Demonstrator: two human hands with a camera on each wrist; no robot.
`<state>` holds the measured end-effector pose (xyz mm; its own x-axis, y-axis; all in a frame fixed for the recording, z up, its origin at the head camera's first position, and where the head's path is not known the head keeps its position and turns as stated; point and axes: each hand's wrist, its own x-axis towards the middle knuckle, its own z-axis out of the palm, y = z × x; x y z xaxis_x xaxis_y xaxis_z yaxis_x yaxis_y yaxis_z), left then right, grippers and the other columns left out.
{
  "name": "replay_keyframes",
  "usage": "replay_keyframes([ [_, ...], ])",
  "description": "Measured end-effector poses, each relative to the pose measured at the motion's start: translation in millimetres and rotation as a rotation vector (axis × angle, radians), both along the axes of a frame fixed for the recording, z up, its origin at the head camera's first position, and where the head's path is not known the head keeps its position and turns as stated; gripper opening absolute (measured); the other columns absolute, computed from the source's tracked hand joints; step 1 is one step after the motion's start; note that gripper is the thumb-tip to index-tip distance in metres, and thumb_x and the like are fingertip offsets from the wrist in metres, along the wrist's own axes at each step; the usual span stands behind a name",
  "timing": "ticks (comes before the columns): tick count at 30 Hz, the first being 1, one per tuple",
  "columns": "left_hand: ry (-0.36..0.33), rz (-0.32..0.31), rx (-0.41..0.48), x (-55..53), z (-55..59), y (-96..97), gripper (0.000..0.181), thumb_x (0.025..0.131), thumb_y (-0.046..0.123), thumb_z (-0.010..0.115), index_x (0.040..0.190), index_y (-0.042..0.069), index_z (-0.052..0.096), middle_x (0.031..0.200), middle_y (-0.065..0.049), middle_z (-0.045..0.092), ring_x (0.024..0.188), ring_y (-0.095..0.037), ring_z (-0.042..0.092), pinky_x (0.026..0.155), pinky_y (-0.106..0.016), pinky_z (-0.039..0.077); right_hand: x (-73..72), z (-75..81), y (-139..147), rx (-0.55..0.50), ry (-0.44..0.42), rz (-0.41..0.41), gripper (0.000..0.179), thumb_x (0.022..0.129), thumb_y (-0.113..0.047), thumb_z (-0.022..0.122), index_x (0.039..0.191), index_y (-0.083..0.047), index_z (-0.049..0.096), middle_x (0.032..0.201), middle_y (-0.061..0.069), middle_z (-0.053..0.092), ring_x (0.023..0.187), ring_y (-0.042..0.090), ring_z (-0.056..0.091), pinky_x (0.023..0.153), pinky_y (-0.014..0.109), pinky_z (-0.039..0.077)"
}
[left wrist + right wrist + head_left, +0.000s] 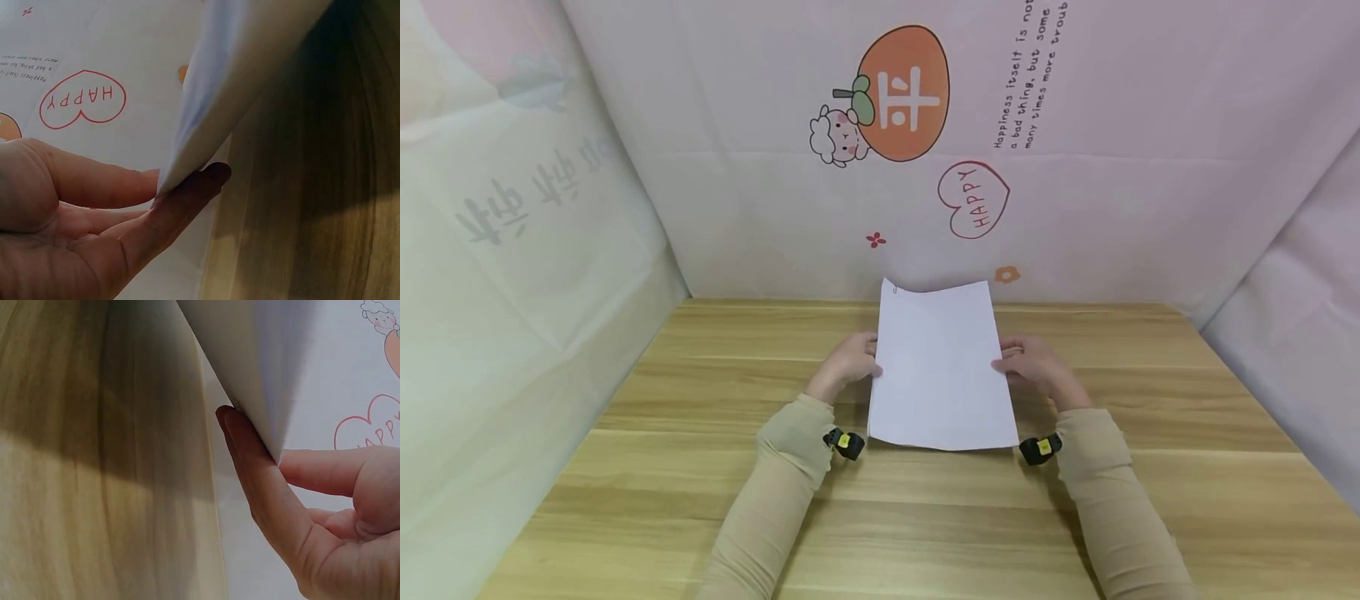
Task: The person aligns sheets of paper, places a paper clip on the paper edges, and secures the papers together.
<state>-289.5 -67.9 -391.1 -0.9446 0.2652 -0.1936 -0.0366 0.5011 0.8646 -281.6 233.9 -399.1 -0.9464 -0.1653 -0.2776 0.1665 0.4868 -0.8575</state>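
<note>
A stack of white paper sheets (pixel 942 371) is held up over the wooden table, its broad face toward the head camera. At its top left corner sits a small paper clip (pixel 895 290). My left hand (pixel 852 358) pinches the left edge, thumb on the near face and fingers behind, as the left wrist view shows of the paper (pixel 219 81). On the opposite edge my right hand (pixel 1032 363) pinches in the same way, its fingers (pixel 256 462) running behind the paper (pixel 256 356). The lower edge bows slightly.
Under the paper lies a wood-grain table (pixel 925 525). A white printed cloth (pixel 760 208) hangs close behind its far edge, with more cloth at the left (pixel 512 292) and right sides. Each wrist wears a small black camera on a beige sleeve.
</note>
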Motion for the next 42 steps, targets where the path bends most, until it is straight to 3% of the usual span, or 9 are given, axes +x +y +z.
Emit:
replay_keyframes([
  [9, 0.016, -0.004, -0.006, -1.2, -3.2, 0.1, 0.065, 0.078, -0.012, 0.059, 0.139, -0.006, 0.039, 0.128, -0.024, 0.057, 0.118, -0.037, 0.055, 0.102, -0.045, 0.042, -1.4, -5.2, 1.4, -0.033, -0.005, -0.017, 0.046, 0.092, -0.003, 0.056, 0.132, 0.012, 0.040, 0.127, 0.030, 0.051, 0.088, 0.013, 0.062, 0.084, 0.030, 0.054],
  [17, 0.017, 0.004, -0.017, -2.8, -6.4, -0.7, 0.063, 0.081, -0.009, 0.060, 0.139, -0.008, 0.038, 0.128, -0.024, 0.056, 0.118, -0.037, 0.055, 0.102, -0.043, 0.043, -2.1, -9.6, 2.9, -0.015, -0.038, 0.005, 0.053, 0.095, -0.008, 0.055, 0.138, 0.012, 0.032, 0.136, 0.033, 0.043, 0.113, 0.031, 0.057, 0.095, 0.041, 0.049],
  [22, 0.022, 0.004, -0.036, -3.2, -7.7, -1.5, 0.063, 0.080, -0.010, 0.061, 0.139, -0.008, 0.039, 0.128, -0.024, 0.057, 0.117, -0.037, 0.056, 0.101, -0.043, 0.043, -3.8, -12.5, 2.8, -0.056, -0.060, 0.017, 0.053, 0.095, -0.004, 0.051, 0.140, 0.012, 0.028, 0.139, 0.034, 0.039, 0.111, 0.028, 0.058, 0.095, 0.042, 0.049],
  [29, 0.022, 0.007, -0.075, -3.2, -8.7, -2.4, 0.062, 0.080, -0.007, 0.062, 0.138, -0.007, 0.041, 0.129, -0.024, 0.056, 0.118, -0.037, 0.055, 0.101, -0.042, 0.043, -3.7, -11.0, 2.3, -0.081, -0.078, 0.022, 0.054, 0.096, -0.002, 0.048, 0.142, 0.012, 0.024, 0.142, 0.034, 0.036, 0.117, 0.035, 0.054, 0.096, 0.043, 0.048],
  [42, 0.061, 0.032, -0.136, -3.2, -10.3, -3.6, 0.053, 0.080, -0.004, 0.063, 0.131, -0.008, 0.048, 0.123, -0.023, 0.060, 0.114, -0.035, 0.057, 0.097, -0.042, 0.047, -1.6, -8.9, 4.9, -0.114, -0.093, 0.029, 0.057, 0.096, -0.005, 0.050, 0.143, 0.012, 0.022, 0.141, 0.035, 0.035, 0.108, 0.026, 0.057, 0.092, 0.041, 0.050],
])
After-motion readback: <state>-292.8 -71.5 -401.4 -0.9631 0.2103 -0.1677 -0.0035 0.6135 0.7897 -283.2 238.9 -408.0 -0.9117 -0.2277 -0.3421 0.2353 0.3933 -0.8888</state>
